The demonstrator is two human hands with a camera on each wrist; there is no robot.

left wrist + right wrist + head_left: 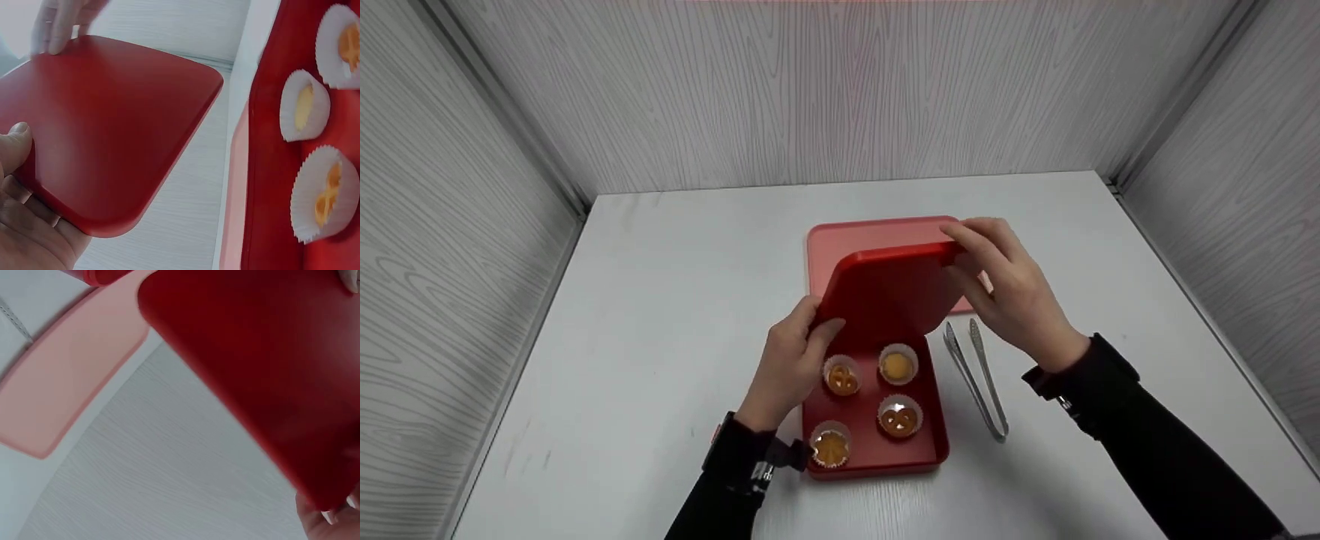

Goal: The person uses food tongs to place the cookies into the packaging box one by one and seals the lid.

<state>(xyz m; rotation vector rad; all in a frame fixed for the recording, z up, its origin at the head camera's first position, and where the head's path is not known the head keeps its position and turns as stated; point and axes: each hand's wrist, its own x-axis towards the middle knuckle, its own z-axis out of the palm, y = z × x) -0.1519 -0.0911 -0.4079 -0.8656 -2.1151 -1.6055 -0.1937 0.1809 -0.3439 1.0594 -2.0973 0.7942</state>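
Both hands hold a red lid [889, 289], tilted above the far part of a shallow red box [868, 454]. My left hand [784, 360] grips the lid's near left edge; in the left wrist view its thumb [14, 149] lies on one face and the fingers are under the rim. At the far right corner my right hand [1020, 300] pinches the lid between thumb and fingers. Inside the box sit several white paper cups, among them one with a yellow piece [897, 366] and others with glossy brown pretzel-like pieces [900, 420]. The lid hides the box's far end.
Behind the box lies a pink tray [840, 244], partly covered by the lid in the head view. Metal tongs [971, 382] rest on the white table [682, 315], right of the box. Pale wood-grain panels [840, 97] stand at the back and both sides.
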